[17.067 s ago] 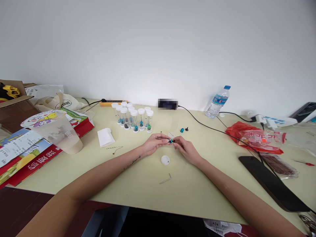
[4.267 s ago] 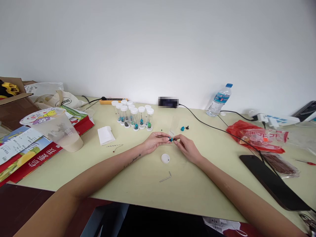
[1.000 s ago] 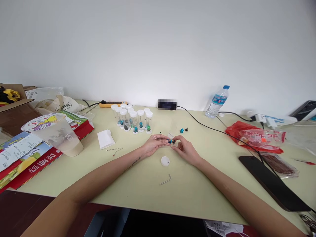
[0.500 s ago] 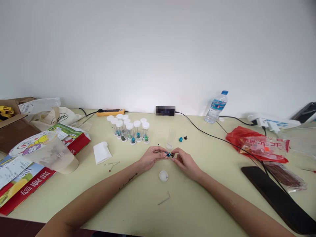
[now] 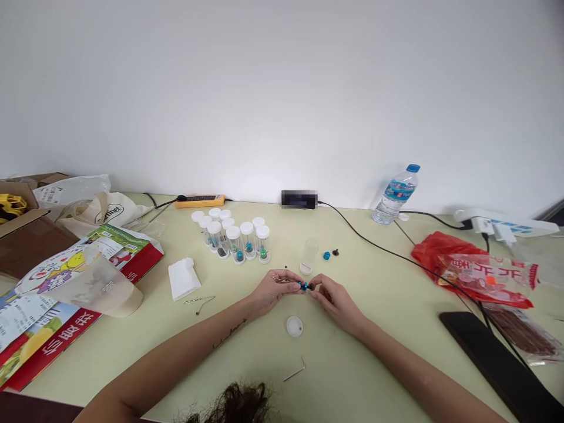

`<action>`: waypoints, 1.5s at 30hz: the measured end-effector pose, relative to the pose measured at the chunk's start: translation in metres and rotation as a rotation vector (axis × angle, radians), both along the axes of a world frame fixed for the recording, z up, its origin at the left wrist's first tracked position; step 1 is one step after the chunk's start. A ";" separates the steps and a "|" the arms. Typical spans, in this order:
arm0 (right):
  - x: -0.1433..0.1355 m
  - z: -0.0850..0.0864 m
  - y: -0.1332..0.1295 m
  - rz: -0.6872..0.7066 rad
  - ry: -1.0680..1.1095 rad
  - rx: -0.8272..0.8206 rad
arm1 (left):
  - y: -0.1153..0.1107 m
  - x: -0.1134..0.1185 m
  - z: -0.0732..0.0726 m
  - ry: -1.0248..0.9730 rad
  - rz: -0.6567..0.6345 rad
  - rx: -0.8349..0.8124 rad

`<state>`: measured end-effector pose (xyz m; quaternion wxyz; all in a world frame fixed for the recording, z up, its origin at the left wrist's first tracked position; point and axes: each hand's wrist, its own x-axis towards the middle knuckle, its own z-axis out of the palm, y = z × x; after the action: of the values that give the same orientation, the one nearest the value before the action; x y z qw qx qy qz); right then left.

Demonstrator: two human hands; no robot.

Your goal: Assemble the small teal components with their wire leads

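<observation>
Near the middle of the table, my left hand (image 5: 275, 289) pinches a small blue and black part (image 5: 304, 286) between thumb and fingers. From the other side my right hand (image 5: 333, 298) grips the dark end of the same part. Thin wire-like pieces show at the left fingers, too small to make out. Just below the hands lies a round white cap (image 5: 294, 326) with a tiny dark piece in it, and nearer me an L-shaped hex key (image 5: 295, 372). Beyond the hands are a clear tube (image 5: 310, 252), a blue piece (image 5: 326, 255) and a black piece (image 5: 335, 252).
Several white-capped tubes (image 5: 233, 234) stand behind left, near a white paper (image 5: 184, 279) and thin metal tool (image 5: 199, 299). A cloudy cup (image 5: 117, 294) lies left. A bottle (image 5: 396, 195), red bag (image 5: 434, 249), black cable (image 5: 365, 236) and black slab (image 5: 489, 352) are right.
The view has shifted slightly, and dark hair now shows at the bottom edge. Both hands still hold the small part, with slightly more of it showing between the fingers.
</observation>
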<state>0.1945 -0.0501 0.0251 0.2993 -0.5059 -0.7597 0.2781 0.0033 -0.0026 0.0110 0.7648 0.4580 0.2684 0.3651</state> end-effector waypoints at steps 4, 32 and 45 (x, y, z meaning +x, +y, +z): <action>0.000 0.001 0.000 0.010 0.002 -0.014 | 0.000 0.000 0.001 -0.017 -0.003 -0.004; 0.004 -0.002 0.000 -0.010 0.057 -0.072 | 0.001 0.003 0.005 0.000 0.002 -0.048; 0.006 -0.009 0.002 0.011 -0.036 -0.006 | 0.004 -0.001 0.002 0.029 -0.058 -0.079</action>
<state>0.2008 -0.0477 0.0157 0.2824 -0.5078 -0.7667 0.2729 0.0025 0.0014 0.0128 0.7886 0.4402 0.2803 0.3253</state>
